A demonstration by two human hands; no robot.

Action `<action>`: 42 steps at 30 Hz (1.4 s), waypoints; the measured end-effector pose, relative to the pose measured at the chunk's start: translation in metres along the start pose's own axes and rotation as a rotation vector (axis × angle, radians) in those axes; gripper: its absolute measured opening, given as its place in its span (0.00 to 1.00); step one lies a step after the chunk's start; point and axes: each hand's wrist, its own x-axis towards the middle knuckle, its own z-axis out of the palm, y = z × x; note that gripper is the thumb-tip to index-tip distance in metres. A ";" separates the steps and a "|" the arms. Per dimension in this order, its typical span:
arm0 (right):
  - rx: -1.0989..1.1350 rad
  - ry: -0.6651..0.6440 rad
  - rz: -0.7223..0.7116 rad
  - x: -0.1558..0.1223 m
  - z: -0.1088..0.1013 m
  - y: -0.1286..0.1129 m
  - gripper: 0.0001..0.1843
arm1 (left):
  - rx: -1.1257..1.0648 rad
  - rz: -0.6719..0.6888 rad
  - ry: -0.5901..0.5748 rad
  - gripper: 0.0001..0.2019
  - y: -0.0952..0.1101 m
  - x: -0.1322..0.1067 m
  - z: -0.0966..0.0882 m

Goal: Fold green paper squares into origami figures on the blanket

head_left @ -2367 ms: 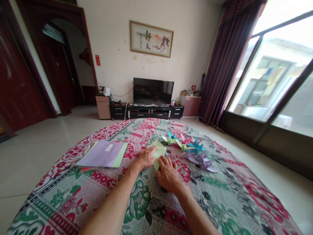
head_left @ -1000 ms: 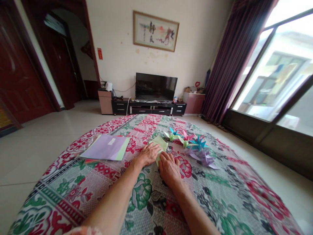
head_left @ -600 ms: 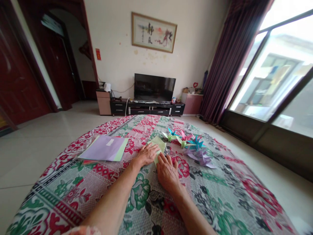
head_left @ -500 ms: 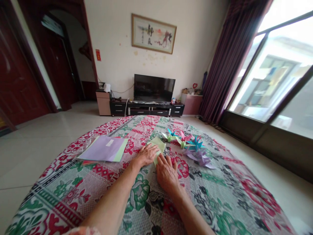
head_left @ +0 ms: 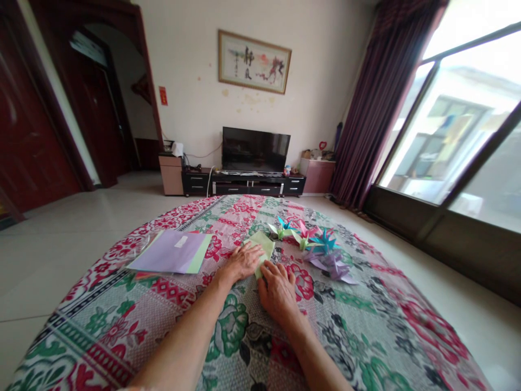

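Observation:
A folded piece of light green paper (head_left: 266,245) lies on the patterned tablecloth, its far end wide and its near end narrow. My left hand (head_left: 246,259) rests flat across its left side, fingers extended. At the near right edge, my right hand (head_left: 279,288) has bent fingers closed on the narrow end, which the hand partly covers. To the right stand several folded paper cranes: light green ones (head_left: 280,232), a pink one (head_left: 304,230), blue ones (head_left: 325,240) and purple ones (head_left: 336,265).
Left of my hands lies a stack of purple and green paper sheets (head_left: 171,252) with a small white label on top, partly in clear plastic. The round table's tablecloth (head_left: 163,347) has a floral print. Beyond it, a television (head_left: 256,149) stands on a low black cabinet (head_left: 248,185).
The view has tilted slightly, so the room sits a little lower in the picture. Both hands stay on the green paper, with my right fingers shifted only slightly.

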 end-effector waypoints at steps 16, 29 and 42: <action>0.184 -0.052 0.034 0.024 -0.002 0.023 0.38 | -0.087 0.006 -0.128 0.29 0.003 -0.005 -0.014; 0.023 -0.023 -0.063 0.046 0.012 0.042 0.19 | -0.090 -0.014 -0.138 0.32 -0.001 -0.002 -0.011; -0.093 -0.152 0.014 0.053 0.010 0.041 0.25 | -0.057 -0.001 -0.136 0.32 -0.005 0.001 -0.007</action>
